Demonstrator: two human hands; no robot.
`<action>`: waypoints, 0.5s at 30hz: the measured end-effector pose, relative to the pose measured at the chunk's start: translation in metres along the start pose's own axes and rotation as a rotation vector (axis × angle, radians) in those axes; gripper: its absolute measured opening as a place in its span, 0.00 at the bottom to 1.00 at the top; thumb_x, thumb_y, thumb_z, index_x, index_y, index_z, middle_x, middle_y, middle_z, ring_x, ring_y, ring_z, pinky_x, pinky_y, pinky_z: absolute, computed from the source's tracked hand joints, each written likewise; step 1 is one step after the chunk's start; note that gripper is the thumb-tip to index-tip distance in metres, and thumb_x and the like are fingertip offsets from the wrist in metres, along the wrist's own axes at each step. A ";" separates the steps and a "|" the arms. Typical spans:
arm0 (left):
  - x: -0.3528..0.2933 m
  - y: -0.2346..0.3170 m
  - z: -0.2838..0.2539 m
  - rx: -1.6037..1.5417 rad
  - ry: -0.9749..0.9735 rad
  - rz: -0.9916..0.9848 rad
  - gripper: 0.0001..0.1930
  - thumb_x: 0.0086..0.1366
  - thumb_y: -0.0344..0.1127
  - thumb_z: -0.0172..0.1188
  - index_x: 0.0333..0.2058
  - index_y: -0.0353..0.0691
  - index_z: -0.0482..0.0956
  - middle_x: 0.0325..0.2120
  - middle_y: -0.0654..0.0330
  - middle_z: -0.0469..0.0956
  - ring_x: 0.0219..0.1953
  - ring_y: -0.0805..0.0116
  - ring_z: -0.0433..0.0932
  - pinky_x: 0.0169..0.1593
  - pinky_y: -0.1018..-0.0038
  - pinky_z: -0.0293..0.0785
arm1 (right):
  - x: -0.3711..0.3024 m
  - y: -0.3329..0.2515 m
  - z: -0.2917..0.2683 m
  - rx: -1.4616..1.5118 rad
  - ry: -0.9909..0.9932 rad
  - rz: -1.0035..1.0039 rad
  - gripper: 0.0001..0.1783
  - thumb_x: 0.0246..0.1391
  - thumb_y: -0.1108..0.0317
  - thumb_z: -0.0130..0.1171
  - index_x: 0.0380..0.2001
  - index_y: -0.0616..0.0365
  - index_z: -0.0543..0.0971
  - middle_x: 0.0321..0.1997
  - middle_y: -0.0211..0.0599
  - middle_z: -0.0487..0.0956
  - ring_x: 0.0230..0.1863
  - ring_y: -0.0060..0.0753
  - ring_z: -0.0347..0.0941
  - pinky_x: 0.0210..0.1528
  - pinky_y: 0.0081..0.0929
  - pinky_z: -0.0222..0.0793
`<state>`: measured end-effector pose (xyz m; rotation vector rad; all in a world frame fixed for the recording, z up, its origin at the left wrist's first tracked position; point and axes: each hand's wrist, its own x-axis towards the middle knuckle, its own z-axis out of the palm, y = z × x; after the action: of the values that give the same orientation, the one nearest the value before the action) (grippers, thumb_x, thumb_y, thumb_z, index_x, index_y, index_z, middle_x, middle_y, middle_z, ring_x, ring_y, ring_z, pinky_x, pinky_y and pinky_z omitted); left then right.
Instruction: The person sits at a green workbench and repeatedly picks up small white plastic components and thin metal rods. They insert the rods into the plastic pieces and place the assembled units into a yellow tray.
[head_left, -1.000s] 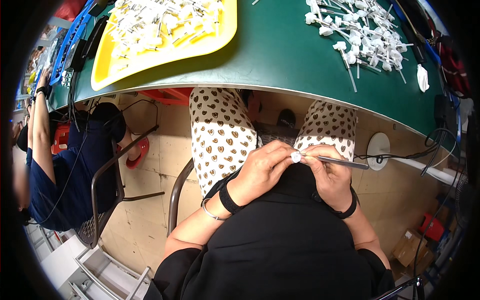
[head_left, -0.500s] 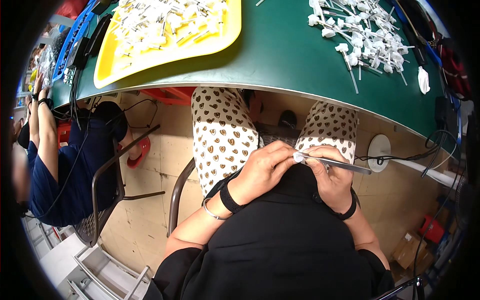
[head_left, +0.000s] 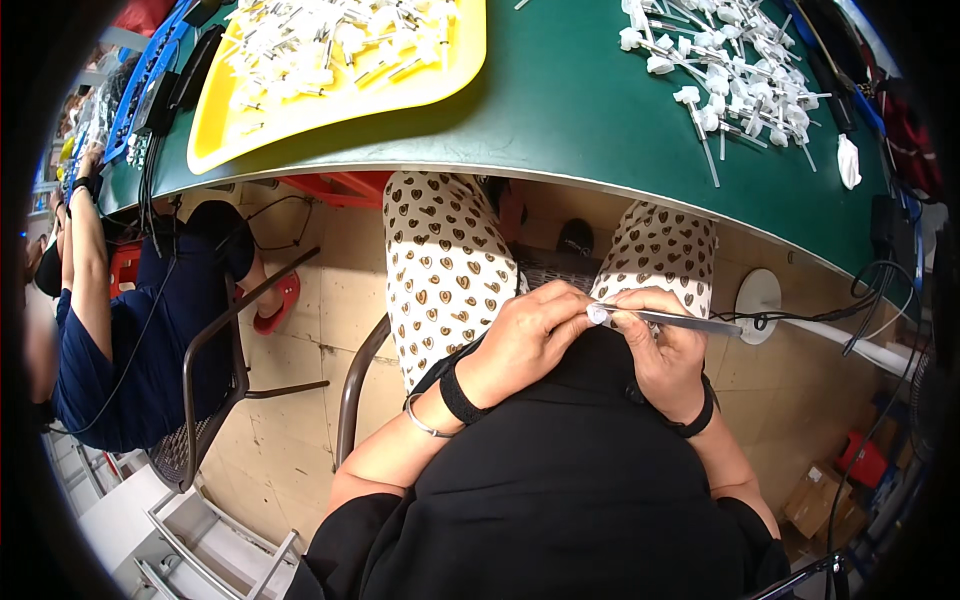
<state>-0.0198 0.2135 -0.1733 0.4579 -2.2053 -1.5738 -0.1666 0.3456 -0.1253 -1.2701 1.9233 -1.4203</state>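
Over my lap, my left hand (head_left: pixel 532 335) is closed, pinching a small white plastic piece (head_left: pixel 597 314) between thumb and fingertips. A slim, flat grey metal tool (head_left: pixel 690 321) lies in the grip of my right hand (head_left: pixel 664 345); its tip meets the white piece, and its wide end sticks out to the right. Whether it is tweezers or a blade I cannot tell. Fingers hide most of the white piece. On the table, a yellow tray (head_left: pixel 330 128) holds many white plastic parts with metal pins, and similar white parts with thin tubes (head_left: pixel 740 85) lie heaped at the right.
The green table (head_left: pixel 560 110) has its front edge just beyond my knees. Cables (head_left: pixel 876 290) hang at the right near a white pole with a round base (head_left: pixel 760 300). To the left, another person in dark blue (head_left: pixel 150 340) sits on a chair by a blue tray (head_left: pixel 148 85).
My hands stay almost in place, with the white piece turned slightly at the tool's tip. The other person's arms have shifted a little at the left.
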 end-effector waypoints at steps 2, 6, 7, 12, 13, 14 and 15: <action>-0.001 -0.001 0.000 0.001 -0.001 -0.002 0.08 0.65 0.23 0.68 0.43 0.32 0.85 0.37 0.53 0.85 0.38 0.55 0.86 0.42 0.68 0.82 | 0.000 0.000 0.000 -0.007 -0.008 -0.001 0.06 0.64 0.77 0.66 0.42 0.66 0.82 0.39 0.42 0.86 0.38 0.36 0.84 0.42 0.28 0.79; 0.000 -0.001 0.000 -0.022 0.008 0.016 0.07 0.66 0.25 0.66 0.42 0.33 0.84 0.37 0.52 0.82 0.39 0.50 0.84 0.41 0.64 0.81 | 0.001 0.002 0.000 -0.018 -0.017 -0.017 0.05 0.64 0.77 0.66 0.42 0.66 0.82 0.39 0.42 0.86 0.38 0.36 0.84 0.42 0.28 0.79; 0.000 -0.001 0.000 -0.027 0.008 0.013 0.06 0.66 0.25 0.66 0.42 0.33 0.84 0.37 0.52 0.82 0.39 0.50 0.84 0.41 0.64 0.81 | 0.001 0.002 0.000 -0.022 -0.015 -0.018 0.05 0.64 0.77 0.65 0.42 0.66 0.82 0.39 0.42 0.86 0.38 0.36 0.84 0.42 0.28 0.79; 0.000 -0.003 0.000 -0.027 0.002 0.012 0.07 0.66 0.23 0.68 0.43 0.32 0.85 0.38 0.52 0.85 0.39 0.56 0.86 0.43 0.68 0.82 | 0.001 0.003 0.001 0.038 0.005 -0.004 0.04 0.64 0.77 0.66 0.41 0.65 0.82 0.39 0.42 0.86 0.38 0.36 0.84 0.42 0.28 0.79; 0.000 -0.004 0.001 -0.038 0.004 0.016 0.08 0.66 0.23 0.68 0.43 0.32 0.85 0.38 0.52 0.85 0.39 0.56 0.86 0.42 0.68 0.82 | 0.000 0.003 0.001 0.050 0.006 -0.004 0.04 0.64 0.77 0.66 0.40 0.65 0.82 0.39 0.42 0.86 0.38 0.35 0.84 0.42 0.28 0.79; -0.001 -0.005 0.002 -0.047 0.007 0.020 0.08 0.66 0.23 0.68 0.43 0.31 0.86 0.38 0.52 0.85 0.39 0.56 0.86 0.42 0.68 0.82 | 0.001 0.003 0.001 0.040 0.003 -0.007 0.04 0.64 0.77 0.66 0.40 0.65 0.82 0.39 0.42 0.86 0.38 0.35 0.84 0.42 0.28 0.79; -0.001 -0.005 0.002 -0.048 0.004 0.013 0.08 0.66 0.23 0.68 0.43 0.31 0.86 0.38 0.52 0.85 0.39 0.56 0.86 0.43 0.68 0.82 | 0.001 0.002 0.001 0.030 0.000 -0.010 0.04 0.63 0.77 0.66 0.40 0.65 0.83 0.39 0.42 0.86 0.38 0.35 0.83 0.42 0.28 0.79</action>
<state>-0.0198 0.2139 -0.1786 0.4315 -2.1581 -1.6139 -0.1674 0.3446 -0.1277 -1.2684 1.8909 -1.4486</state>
